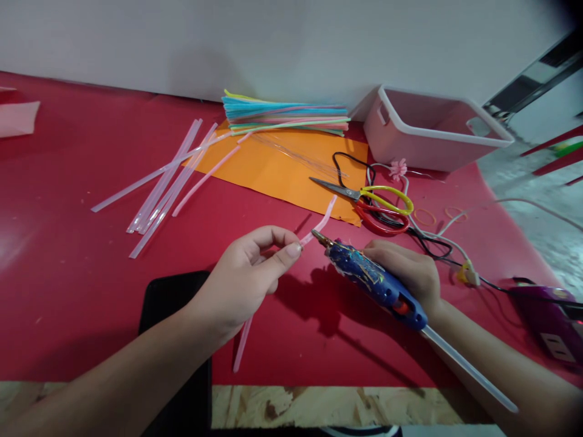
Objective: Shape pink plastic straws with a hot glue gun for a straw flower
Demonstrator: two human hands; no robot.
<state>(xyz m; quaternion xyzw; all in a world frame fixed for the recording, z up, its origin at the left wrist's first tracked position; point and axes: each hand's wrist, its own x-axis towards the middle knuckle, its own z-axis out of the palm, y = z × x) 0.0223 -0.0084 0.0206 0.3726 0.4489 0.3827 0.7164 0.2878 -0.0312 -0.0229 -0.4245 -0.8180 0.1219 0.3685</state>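
Observation:
My left hand pinches a thin pink strip between thumb and fingertips. The strip's bent upper end sticks out to the right of the fingertips, and a pink length shows below the hand. Wrapped round a blue glue gun, my right hand holds it from the far side, its fingers partly hidden. The gun's metal nozzle is at the strip, just right of my left fingertips; whether they touch is unclear. A clear glue stick juts from the gun's rear.
Scissors lie on orange paper and cables. Behind are colourful pipe cleaners and a pink bin. Clear sticks lie left, a black device near the front edge, a purple power strip at right.

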